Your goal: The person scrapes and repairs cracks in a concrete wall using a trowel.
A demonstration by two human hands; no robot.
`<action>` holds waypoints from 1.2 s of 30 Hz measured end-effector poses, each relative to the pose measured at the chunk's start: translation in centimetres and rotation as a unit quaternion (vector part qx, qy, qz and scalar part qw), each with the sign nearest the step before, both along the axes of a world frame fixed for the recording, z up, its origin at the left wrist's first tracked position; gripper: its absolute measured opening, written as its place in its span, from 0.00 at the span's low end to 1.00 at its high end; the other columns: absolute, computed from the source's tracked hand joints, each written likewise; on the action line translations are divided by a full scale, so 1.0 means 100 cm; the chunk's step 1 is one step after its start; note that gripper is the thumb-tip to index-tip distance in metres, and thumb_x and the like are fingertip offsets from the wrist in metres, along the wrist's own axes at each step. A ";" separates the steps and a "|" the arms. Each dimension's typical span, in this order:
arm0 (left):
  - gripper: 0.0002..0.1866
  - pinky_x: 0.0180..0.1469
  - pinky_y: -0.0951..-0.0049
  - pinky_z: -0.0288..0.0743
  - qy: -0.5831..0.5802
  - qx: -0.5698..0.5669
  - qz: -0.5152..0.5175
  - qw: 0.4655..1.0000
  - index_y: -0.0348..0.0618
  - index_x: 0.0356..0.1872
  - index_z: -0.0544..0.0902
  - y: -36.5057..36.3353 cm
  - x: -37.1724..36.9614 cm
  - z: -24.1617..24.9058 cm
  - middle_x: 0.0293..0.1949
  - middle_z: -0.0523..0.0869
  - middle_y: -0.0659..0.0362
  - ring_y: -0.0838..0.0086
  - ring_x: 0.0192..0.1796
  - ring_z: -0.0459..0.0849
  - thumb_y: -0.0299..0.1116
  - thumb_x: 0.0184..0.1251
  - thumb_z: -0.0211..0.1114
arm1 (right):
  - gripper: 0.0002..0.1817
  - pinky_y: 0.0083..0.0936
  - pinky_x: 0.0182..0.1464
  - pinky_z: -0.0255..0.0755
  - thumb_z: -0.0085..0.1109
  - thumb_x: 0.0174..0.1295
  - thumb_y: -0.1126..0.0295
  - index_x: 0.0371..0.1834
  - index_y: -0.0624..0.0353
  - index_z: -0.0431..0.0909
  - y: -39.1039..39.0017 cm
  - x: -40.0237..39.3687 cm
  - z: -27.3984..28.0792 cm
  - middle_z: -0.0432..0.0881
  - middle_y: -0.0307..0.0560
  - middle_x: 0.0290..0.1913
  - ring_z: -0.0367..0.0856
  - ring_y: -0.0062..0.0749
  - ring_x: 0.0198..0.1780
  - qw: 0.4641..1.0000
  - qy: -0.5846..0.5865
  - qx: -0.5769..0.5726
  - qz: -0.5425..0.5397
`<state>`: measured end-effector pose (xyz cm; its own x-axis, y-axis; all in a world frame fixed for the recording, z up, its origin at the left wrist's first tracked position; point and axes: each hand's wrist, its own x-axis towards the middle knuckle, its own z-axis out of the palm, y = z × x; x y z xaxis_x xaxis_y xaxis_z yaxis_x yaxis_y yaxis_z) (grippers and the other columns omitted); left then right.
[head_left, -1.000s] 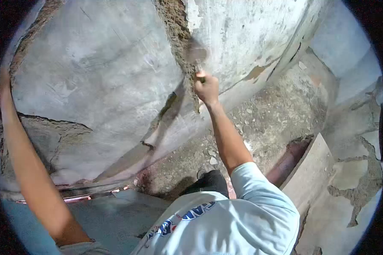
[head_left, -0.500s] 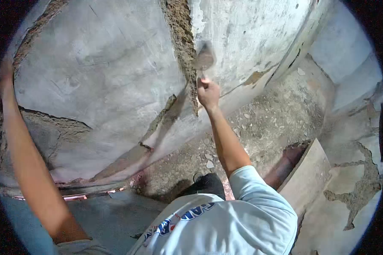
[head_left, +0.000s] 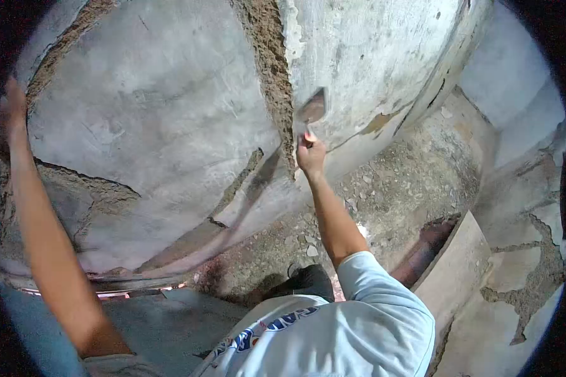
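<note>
My right hand (head_left: 310,156) grips the orange handle of a trowel (head_left: 312,108). Its blade lies against the grey plastered wall (head_left: 170,113), just right of a rough vertical channel of bare brown mortar (head_left: 271,69). My left hand (head_left: 11,107) is raised at the far left and rests flat on the wall beside a cracked patch; its fingers are partly cut off by the dark edge of the view.
Rubble and chips of plaster litter the dirt floor (head_left: 390,188) at the wall's foot. A concrete slab (head_left: 456,264) leans at the right beside a reddish pipe (head_left: 424,242). My dark shoe (head_left: 308,279) stands on the floor below.
My right hand and the trowel have slid down and slightly right along the edge of the mortar channel. The left hand has shifted a little lower on the wall.
</note>
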<state>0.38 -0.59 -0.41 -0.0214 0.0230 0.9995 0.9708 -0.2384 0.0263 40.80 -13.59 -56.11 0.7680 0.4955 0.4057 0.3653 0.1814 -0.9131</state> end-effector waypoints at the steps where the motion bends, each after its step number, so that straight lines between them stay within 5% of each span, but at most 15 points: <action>1: 0.40 0.83 0.38 0.33 -0.003 -0.008 0.007 1.000 0.41 0.83 0.57 0.000 0.001 -0.001 0.85 0.46 0.41 0.43 0.86 0.38 0.61 0.84 0.39 | 0.09 0.39 0.37 0.76 0.60 0.64 0.65 0.35 0.60 0.82 -0.001 -0.004 0.000 0.84 0.61 0.31 0.83 0.55 0.31 0.998 -0.060 -0.013 0.022; 3: 0.40 0.83 0.39 0.33 -0.008 -0.024 0.020 0.999 0.41 0.84 0.56 -0.003 0.001 0.000 0.85 0.45 0.41 0.43 0.86 0.38 0.61 0.84 0.38 | 0.09 0.38 0.36 0.76 0.60 0.66 0.65 0.34 0.59 0.82 -0.004 -0.014 0.008 0.83 0.59 0.30 0.83 0.53 0.29 0.980 -0.180 -0.040 0.068; 4: 0.40 0.83 0.39 0.33 -0.010 -0.030 0.028 0.999 0.41 0.84 0.56 -0.004 0.001 0.000 0.85 0.45 0.41 0.44 0.86 0.37 0.61 0.84 0.38 | 0.11 0.36 0.34 0.75 0.59 0.68 0.64 0.32 0.58 0.82 -0.011 -0.016 0.017 0.83 0.57 0.29 0.83 0.51 0.29 0.933 -0.237 -0.238 0.131; 8: 0.40 0.83 0.39 0.33 -0.010 -0.024 -0.012 1.000 0.41 0.84 0.55 -0.005 0.002 -0.001 0.86 0.44 0.41 0.44 0.86 0.38 0.61 0.84 0.38 | 0.11 0.32 0.33 0.72 0.62 0.70 0.66 0.33 0.62 0.82 -0.011 -0.027 0.021 0.83 0.55 0.26 0.82 0.31 0.28 0.994 -0.068 -0.019 0.088; 10: 0.40 0.83 0.40 0.33 -0.005 -0.017 -0.032 0.999 0.41 0.84 0.56 -0.011 0.006 -0.005 0.86 0.44 0.42 0.44 0.86 0.38 0.61 0.84 0.39 | 0.08 0.38 0.34 0.74 0.62 0.61 0.69 0.38 0.61 0.84 0.005 -0.023 0.024 0.81 0.65 0.27 0.85 0.53 0.29 0.996 -0.046 0.022 -0.079; 11: 0.40 0.83 0.40 0.34 -0.038 -0.070 0.125 0.989 0.41 0.84 0.56 0.011 0.008 0.001 0.85 0.45 0.41 0.44 0.86 0.39 0.61 0.84 0.39 | 0.08 0.39 0.34 0.75 0.62 0.61 0.69 0.39 0.60 0.85 0.005 -0.024 0.030 0.81 0.65 0.28 0.84 0.56 0.29 0.992 -0.004 -0.026 -0.123; 12: 0.40 0.83 0.40 0.35 -0.069 -0.118 0.277 0.951 0.40 0.83 0.57 0.053 0.014 0.015 0.85 0.46 0.41 0.43 0.86 0.40 0.61 0.84 0.39 | 0.08 0.40 0.34 0.75 0.62 0.61 0.68 0.39 0.59 0.85 0.004 -0.022 0.026 0.82 0.65 0.28 0.84 0.59 0.29 0.994 -0.071 -0.061 -0.061; 14: 0.40 0.83 0.40 0.36 -0.066 -0.109 0.289 0.949 0.40 0.83 0.57 0.057 0.015 0.015 0.85 0.47 0.41 0.42 0.86 0.41 0.60 0.84 0.39 | 0.09 0.45 0.36 0.77 0.62 0.62 0.65 0.39 0.56 0.86 -0.001 -0.012 0.026 0.83 0.65 0.31 0.83 0.66 0.33 0.987 -0.137 -0.083 0.023; 16: 0.40 0.83 0.39 0.37 0.001 0.008 0.013 1.000 0.40 0.83 0.58 0.000 0.002 -0.001 0.85 0.48 0.40 0.41 0.86 0.42 0.60 0.84 0.40 | 0.09 0.43 0.37 0.77 0.62 0.60 0.66 0.41 0.55 0.86 -0.008 -0.001 0.042 0.84 0.63 0.31 0.84 0.62 0.33 0.993 -0.103 -0.055 -0.001; 20: 0.40 0.83 0.39 0.38 -0.001 0.004 0.013 1.000 0.39 0.82 0.58 -0.001 0.004 -0.005 0.84 0.48 0.39 0.40 0.85 0.43 0.60 0.84 0.41 | 0.10 0.38 0.37 0.78 0.63 0.57 0.68 0.40 0.56 0.87 0.003 0.003 0.016 0.85 0.60 0.30 0.85 0.55 0.31 0.968 -0.229 -0.106 -0.006; 24: 0.40 0.83 0.39 0.38 0.007 0.014 0.051 0.999 0.38 0.82 0.58 0.011 -0.008 0.006 0.84 0.48 0.39 0.40 0.85 0.43 0.59 0.84 0.41 | 0.11 0.40 0.39 0.78 0.62 0.57 0.68 0.42 0.56 0.86 -0.014 0.004 0.046 0.83 0.63 0.31 0.85 0.56 0.33 0.996 -0.029 -0.054 0.062; 27: 0.40 0.83 0.40 0.36 0.002 -0.018 -0.003 1.000 0.37 0.82 0.58 -0.014 0.009 -0.010 0.85 0.48 0.40 0.41 0.86 0.41 0.59 0.84 0.41 | 0.10 0.38 0.37 0.77 0.60 0.58 0.68 0.40 0.58 0.85 0.003 -0.005 0.026 0.82 0.64 0.30 0.84 0.52 0.30 0.985 -0.156 -0.064 -0.020; 31: 0.39 0.83 0.40 0.37 -0.004 -0.014 -0.004 1.000 0.37 0.82 0.59 -0.022 0.008 -0.006 0.85 0.48 0.40 0.41 0.86 0.42 0.59 0.83 0.41 | 0.09 0.42 0.37 0.75 0.59 0.58 0.69 0.34 0.64 0.82 -0.004 0.008 0.035 0.80 0.65 0.28 0.82 0.53 0.29 0.994 -0.080 0.037 0.068; 32: 0.39 0.83 0.40 0.38 -0.006 -0.016 -0.021 1.000 0.37 0.82 0.60 -0.028 0.014 -0.009 0.85 0.48 0.40 0.41 0.86 0.42 0.59 0.83 0.41 | 0.13 0.37 0.34 0.72 0.59 0.69 0.65 0.35 0.66 0.81 0.001 0.005 0.039 0.77 0.66 0.26 0.73 0.45 0.23 0.999 -0.051 0.019 -0.008; 36: 0.38 0.83 0.39 0.38 -0.002 -0.016 0.002 1.000 0.39 0.82 0.60 -0.006 0.005 -0.009 0.85 0.48 0.41 0.41 0.85 0.42 0.57 0.83 0.44 | 0.14 0.37 0.31 0.71 0.61 0.70 0.62 0.38 0.66 0.81 0.006 -0.006 0.009 0.79 0.66 0.26 0.80 0.47 0.24 0.984 -0.170 -0.051 0.026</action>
<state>0.92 -1.16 -1.32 -0.0246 0.0545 0.9982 0.9717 -0.2333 0.0367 40.21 -12.94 -55.24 0.5699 0.5812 0.5808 0.6449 0.1216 -0.7545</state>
